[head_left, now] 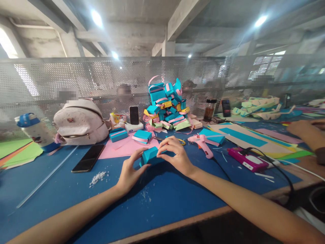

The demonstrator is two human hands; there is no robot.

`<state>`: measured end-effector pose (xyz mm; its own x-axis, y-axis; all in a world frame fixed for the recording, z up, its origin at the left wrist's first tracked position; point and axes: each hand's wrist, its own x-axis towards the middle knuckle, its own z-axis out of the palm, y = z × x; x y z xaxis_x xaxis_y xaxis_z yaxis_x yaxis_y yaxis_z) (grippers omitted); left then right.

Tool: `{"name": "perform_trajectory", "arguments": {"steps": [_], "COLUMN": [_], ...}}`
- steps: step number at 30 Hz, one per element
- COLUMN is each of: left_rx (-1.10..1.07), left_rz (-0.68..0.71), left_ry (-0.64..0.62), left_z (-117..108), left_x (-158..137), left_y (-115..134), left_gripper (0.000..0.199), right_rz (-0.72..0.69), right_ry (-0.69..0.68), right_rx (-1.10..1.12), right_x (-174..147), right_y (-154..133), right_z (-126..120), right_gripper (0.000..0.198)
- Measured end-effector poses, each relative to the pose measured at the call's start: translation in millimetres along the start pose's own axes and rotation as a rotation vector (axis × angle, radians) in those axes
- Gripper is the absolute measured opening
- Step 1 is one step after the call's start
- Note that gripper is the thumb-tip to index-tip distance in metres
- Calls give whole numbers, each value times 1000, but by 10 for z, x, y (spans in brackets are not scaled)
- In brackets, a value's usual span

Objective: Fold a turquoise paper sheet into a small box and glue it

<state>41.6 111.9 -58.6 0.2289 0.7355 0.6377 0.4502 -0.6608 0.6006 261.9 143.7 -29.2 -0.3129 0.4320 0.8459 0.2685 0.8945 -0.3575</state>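
Note:
Between my two hands is a small blue paper box (pixel 149 155), held just above the blue tabletop (pixel 162 203). My left hand (pixel 131 171) grips its left side, thumb below and fingers over the top. With fingertips pinched together, my right hand (pixel 176 154) holds the box's right side; part of the blue paper is hidden behind these fingers. Behind the hands, two blue boxes with pink strips, a left one (pixel 118 135) and a right one (pixel 142 136), rest by a pink paper sheet (pixel 111 152). A pink glue gun (pixel 203 144) lies to the right of my right hand.
A tall pile of paper boxes (pixel 167 108) stands at the back. Leftward are a black phone (pixel 88 158), white scraps (pixel 98 178), a backpack (pixel 81 122) and a bottle (pixel 38 132). Rightward lie a magenta power bank (pixel 247 160), cables and paper sheets (pixel 254 139). Another person's hand (pixel 299 130) shows far right.

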Motion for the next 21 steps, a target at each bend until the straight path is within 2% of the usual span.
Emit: {"name": "perform_trajectory", "arguments": {"steps": [11, 21], "left_rx": [-24, -8], "left_rz": [-23, -15], "left_ry": [25, 28], "left_z": [6, 6], "left_x": [3, -3], "left_y": [-5, -4], "left_gripper": [47, 49], "right_rz": [29, 6], "right_ry": [80, 14], "right_rx": [34, 12], "right_x": [9, -7], "right_y": [77, 56], "right_z": [-35, -8], "right_gripper": [2, 4]}}
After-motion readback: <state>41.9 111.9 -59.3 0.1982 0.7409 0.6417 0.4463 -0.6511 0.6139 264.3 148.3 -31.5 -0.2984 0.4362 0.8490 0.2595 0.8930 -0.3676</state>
